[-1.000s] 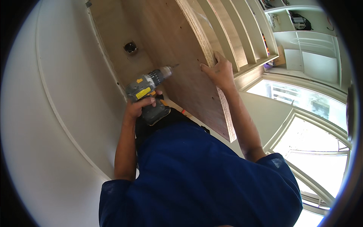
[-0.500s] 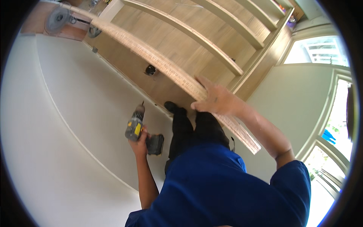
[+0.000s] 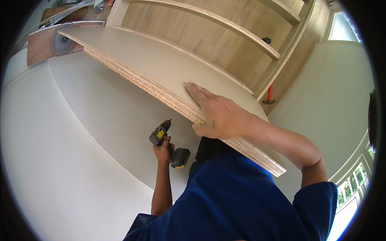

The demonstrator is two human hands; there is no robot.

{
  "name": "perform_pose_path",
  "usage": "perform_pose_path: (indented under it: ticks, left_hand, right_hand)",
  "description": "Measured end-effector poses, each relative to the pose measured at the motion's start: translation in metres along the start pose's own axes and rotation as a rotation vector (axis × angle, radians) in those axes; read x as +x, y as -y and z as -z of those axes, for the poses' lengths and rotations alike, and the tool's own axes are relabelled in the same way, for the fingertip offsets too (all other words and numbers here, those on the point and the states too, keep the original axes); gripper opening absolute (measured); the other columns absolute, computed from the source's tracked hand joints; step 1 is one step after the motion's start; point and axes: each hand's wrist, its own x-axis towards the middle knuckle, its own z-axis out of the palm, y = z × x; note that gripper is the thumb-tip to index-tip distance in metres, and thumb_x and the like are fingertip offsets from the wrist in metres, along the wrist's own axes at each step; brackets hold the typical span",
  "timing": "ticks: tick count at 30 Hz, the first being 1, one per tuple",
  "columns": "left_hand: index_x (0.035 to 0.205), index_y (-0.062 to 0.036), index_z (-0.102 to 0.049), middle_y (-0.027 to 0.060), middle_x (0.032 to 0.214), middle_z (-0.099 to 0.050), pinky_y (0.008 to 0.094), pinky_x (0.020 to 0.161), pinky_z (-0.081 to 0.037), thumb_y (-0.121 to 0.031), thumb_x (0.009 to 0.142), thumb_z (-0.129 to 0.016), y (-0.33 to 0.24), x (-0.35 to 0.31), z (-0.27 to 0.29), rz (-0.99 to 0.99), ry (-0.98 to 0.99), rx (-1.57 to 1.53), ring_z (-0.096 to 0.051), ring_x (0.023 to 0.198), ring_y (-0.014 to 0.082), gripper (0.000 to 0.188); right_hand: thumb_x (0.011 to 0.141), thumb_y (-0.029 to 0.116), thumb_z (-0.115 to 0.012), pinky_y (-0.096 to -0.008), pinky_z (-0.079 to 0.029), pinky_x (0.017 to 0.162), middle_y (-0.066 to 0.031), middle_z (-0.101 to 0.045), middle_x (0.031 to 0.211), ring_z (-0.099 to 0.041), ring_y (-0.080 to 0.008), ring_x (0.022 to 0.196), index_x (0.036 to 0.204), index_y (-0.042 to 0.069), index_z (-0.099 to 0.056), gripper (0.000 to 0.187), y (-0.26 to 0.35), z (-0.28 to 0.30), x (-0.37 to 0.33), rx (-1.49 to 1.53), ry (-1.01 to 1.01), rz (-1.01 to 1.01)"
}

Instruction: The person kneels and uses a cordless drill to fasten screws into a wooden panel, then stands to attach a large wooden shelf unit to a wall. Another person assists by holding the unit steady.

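Note:
My left hand [image 3: 162, 151] is wrapped round the grip of a black and yellow cordless drill [image 3: 159, 135]. The drill's bit points up and away, below the near edge of a long plywood board [image 3: 148, 60]. That board lies slanted across the middle, its beige broad face up and its layered edge toward me. My right hand [image 3: 223, 116] grips this near edge, fingers stretched over the face and thumb at the edge. Beyond the board's far side is a wooden frame [image 3: 209, 15] with several crosspieces. The board hides most of my legs.
A grey, round disc-like thing [image 3: 63, 40] stands near the board's far left end. A hammer with a red handle [image 3: 269, 96] is beside the frame at right. A small black object [image 3: 266, 40] sits on a crosspiece. Pale panels [image 3: 100, 92] spread on the left.
The board has tipped so its broad face shows, where mostly its edge showed before. My right hand has moved with it. The drill in my left hand has shifted rightward.

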Motion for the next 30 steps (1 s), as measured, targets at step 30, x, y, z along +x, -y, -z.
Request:
perform_pose_path:
  ticks: [30]
  left_hand:
    - [0.135, 0.0, -0.057, 0.0247, 0.111, -0.073, 0.036, 0.064, -0.061, -0.016, 0.1, -0.067, -0.004, -0.033, -0.028, -0.349, 0.612, -1.244, -0.071, 0.071, 0.023, 0.04]
  right_hand:
    - [0.087, 0.006, -0.073, -0.0344, -0.044, 0.109, -0.0146, -0.064, 0.134, -0.06, -0.0214, 0.123, 0.158, -0.009, -0.036, 0.082, 0.032, -0.001, 0.014, 0.081, 0.043, -0.085]
